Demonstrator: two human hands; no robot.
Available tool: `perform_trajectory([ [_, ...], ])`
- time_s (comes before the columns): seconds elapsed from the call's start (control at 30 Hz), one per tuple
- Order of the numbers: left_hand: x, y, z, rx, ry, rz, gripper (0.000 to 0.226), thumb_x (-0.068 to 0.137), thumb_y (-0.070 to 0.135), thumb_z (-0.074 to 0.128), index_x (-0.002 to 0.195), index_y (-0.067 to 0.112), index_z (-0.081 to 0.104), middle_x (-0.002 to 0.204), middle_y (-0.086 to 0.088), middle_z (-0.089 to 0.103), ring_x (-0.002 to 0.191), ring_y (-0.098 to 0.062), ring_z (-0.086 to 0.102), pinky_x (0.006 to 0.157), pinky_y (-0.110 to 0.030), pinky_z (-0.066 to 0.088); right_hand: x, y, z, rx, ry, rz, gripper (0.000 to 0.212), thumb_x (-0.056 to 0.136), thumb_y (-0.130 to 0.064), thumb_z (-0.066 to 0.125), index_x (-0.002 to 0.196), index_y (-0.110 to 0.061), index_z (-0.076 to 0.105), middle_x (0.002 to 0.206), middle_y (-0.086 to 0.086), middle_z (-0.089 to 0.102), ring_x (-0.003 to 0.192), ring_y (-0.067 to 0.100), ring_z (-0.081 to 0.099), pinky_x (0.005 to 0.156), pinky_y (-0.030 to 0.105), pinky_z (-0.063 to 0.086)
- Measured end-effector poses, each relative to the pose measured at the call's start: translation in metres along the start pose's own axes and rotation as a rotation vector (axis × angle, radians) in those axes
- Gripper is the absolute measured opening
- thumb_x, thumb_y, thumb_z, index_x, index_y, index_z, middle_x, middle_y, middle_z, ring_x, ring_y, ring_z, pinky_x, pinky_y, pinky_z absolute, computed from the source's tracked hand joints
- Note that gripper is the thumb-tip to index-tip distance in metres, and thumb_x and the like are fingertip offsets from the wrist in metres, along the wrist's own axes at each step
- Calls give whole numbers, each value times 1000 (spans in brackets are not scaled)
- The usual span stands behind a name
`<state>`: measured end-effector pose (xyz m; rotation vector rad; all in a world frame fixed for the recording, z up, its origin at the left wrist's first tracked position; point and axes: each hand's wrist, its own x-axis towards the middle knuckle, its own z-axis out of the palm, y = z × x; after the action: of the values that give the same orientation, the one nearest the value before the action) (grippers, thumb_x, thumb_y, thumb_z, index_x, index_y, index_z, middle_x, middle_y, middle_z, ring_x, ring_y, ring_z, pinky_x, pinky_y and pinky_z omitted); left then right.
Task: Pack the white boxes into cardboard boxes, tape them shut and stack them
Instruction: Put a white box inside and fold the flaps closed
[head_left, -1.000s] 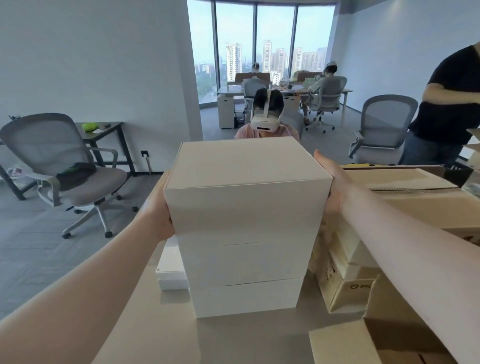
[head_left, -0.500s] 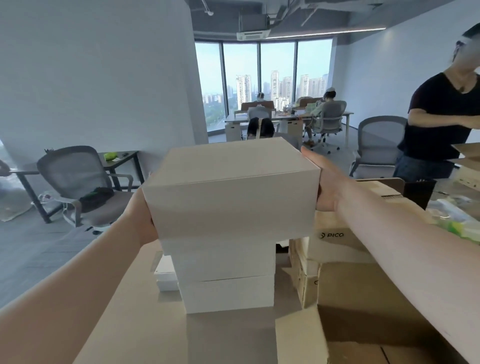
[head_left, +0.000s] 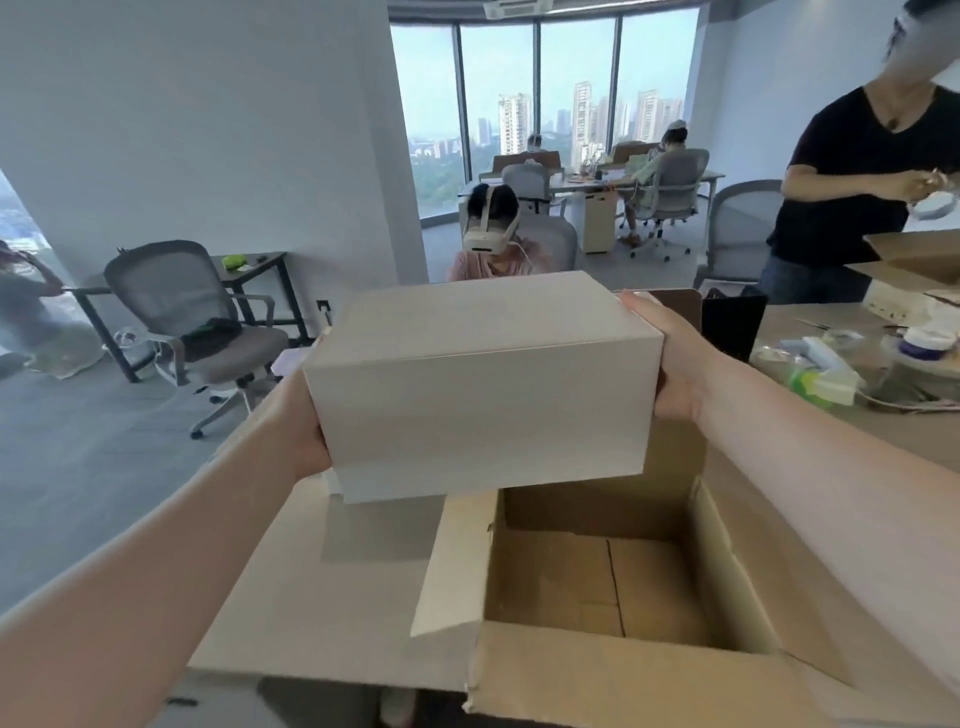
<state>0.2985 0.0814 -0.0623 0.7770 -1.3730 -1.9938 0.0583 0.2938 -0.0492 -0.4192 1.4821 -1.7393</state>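
I hold a plain white box (head_left: 483, 384) in the air between both hands. My left hand (head_left: 304, 423) presses its left end, fingers hidden behind it. My right hand (head_left: 672, 358) lies flat against its right end, fingers stretched along the side. An open, empty cardboard box (head_left: 597, 673) stands just below and to the right, flaps spread outward. The edge of another white box (head_left: 374, 488) shows under the held one, on the beige table (head_left: 311, 597).
Plastic bags and tape rolls (head_left: 831, 374) lie on the table's right side, near a black bin (head_left: 732, 325). A person in a black top (head_left: 857, 182) stands at the far right. A person wearing a headset (head_left: 491, 236) sits across. A grey chair (head_left: 208, 322) stands left.
The top white box has come off the stack and moved right, over the open cardboard box. My view has turned down and right, so the open box now shows.
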Motion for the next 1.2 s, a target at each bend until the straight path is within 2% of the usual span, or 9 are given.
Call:
perform_trajectory([
  [0.13,-10,-46,24,6,-41,-133,40,91,52,52,67,25,70,70,-1,70,61,-25,68,58,-35,56,-24,28,-54,5,27,40,39,84,-58,57,102,-25,70,82,2,70,75,20,67,66,28,49],
  [0.3,-17,-94,55,22,-107,-250,60,98,50,40,58,23,74,65,-3,71,56,-23,69,54,-34,56,-51,56,-106,0,85,69,43,91,-61,46,83,-27,72,76,2,71,65,19,68,64,29,46],
  [0.37,-20,-110,65,14,-121,-272,59,96,57,38,65,23,75,67,-4,72,57,-22,69,63,-36,54,-58,64,-121,-1,97,69,46,91,-60,45,77,-27,74,77,3,70,65,20,67,64,30,44],
  [0.43,-18,-123,73,2,-132,-300,55,92,64,37,83,23,73,76,-5,74,63,-23,71,73,-40,50,-62,71,-134,-4,104,72,48,92,-60,44,74,-27,74,77,3,69,65,20,66,62,30,43],
  [0.57,-13,-152,82,-6,-173,-367,58,89,69,36,108,27,70,102,-5,74,84,-24,72,79,-41,49,-66,92,-154,13,149,131,51,92,-63,41,82,-26,75,79,4,72,66,21,67,63,30,45],
  [0.7,-9,-172,78,-45,-161,-438,58,89,69,37,112,26,68,110,-5,73,90,-24,72,81,-42,49,-63,116,-162,-5,175,178,54,92,-66,37,94,-29,76,92,5,74,76,21,70,66,32,47],
  [0.83,-5,-187,77,-118,-152,-464,57,89,66,37,113,23,68,112,-5,72,91,-22,72,85,-41,47,-58,128,-162,-4,169,170,53,93,-65,35,112,-29,69,109,3,73,100,23,67,79,35,47],
  [0.97,-4,-194,74,-147,-165,-458,56,94,62,32,110,21,66,99,-4,75,82,-20,74,79,-38,46,-57,133,-158,-11,167,161,51,94,-63,34,113,-30,68,108,-1,74,95,16,70,76,34,46],
  [1.2,4,-188,55,-76,-197,-475,59,92,63,34,111,18,67,100,-7,74,84,-22,73,83,-40,47,-57,153,-144,57,188,189,55,92,-65,35,117,-27,66,110,0,73,100,17,70,82,36,48],
])
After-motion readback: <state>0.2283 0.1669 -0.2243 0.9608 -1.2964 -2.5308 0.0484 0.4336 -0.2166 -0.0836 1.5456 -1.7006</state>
